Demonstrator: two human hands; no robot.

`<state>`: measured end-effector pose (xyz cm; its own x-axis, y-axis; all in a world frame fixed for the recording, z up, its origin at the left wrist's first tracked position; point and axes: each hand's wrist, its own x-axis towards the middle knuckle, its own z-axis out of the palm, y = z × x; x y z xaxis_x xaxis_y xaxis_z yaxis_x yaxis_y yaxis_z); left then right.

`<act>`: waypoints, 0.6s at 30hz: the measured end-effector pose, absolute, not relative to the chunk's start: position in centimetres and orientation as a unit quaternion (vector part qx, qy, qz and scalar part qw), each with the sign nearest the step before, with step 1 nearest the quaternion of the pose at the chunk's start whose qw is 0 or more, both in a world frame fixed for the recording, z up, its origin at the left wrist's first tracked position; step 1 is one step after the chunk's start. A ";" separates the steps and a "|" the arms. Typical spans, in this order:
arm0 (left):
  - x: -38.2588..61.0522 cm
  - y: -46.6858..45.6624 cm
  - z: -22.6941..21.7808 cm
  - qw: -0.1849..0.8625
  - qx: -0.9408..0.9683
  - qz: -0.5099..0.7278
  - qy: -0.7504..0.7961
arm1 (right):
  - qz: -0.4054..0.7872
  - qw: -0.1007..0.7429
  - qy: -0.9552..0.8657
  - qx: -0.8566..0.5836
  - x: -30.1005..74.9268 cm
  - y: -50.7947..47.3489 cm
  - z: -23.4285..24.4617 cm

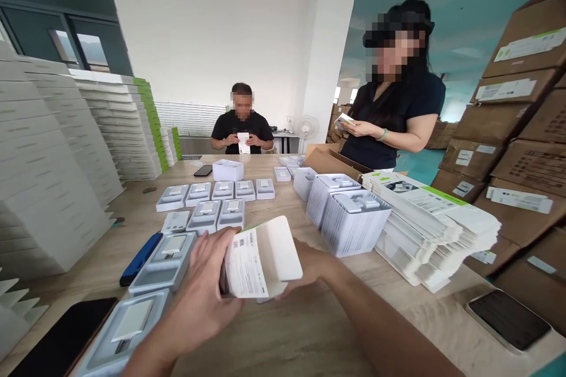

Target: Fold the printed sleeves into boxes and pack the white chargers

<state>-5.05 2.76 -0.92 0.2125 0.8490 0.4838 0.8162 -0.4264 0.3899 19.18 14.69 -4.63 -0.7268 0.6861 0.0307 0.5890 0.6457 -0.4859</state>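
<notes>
A white printed cardboard box (247, 271) is in front of me above the table, with its end flap standing out towards the right. My left hand (203, 280) is wrapped around the box's left side. My right hand (310, 264) grips the right side from behind the flap, which hides most of its fingers. Left of the hands lie grey-white trays (159, 265), each with a flat white piece in one compartment. A nearer tray (126, 324) sits beside my left forearm. Further back are several more filled trays (207, 216).
Stacked trays (354, 224) and a pile of flattened cartons (424, 230) stand right. Phones (508, 318) (66, 336) lie on both sides. White box stacks (44, 159) line the left. Two people (242, 123) (393, 94) handle small boxes across the table. Brown cartons (522, 129) rise right.
</notes>
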 end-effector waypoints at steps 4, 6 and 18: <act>-7.0 2.6 -2.2 0.039 0.788 0.135 0.599 | 0.226 0.039 -0.887 -0.402 21.7 13.9 -4.1; -7.8 2.5 -2.8 0.047 0.773 0.086 0.626 | 0.238 0.062 -0.869 -0.430 22.5 13.7 -4.4; -10.2 3.8 -2.1 0.005 0.728 0.059 0.683 | 0.293 0.254 -0.813 -0.435 23.0 13.1 -3.5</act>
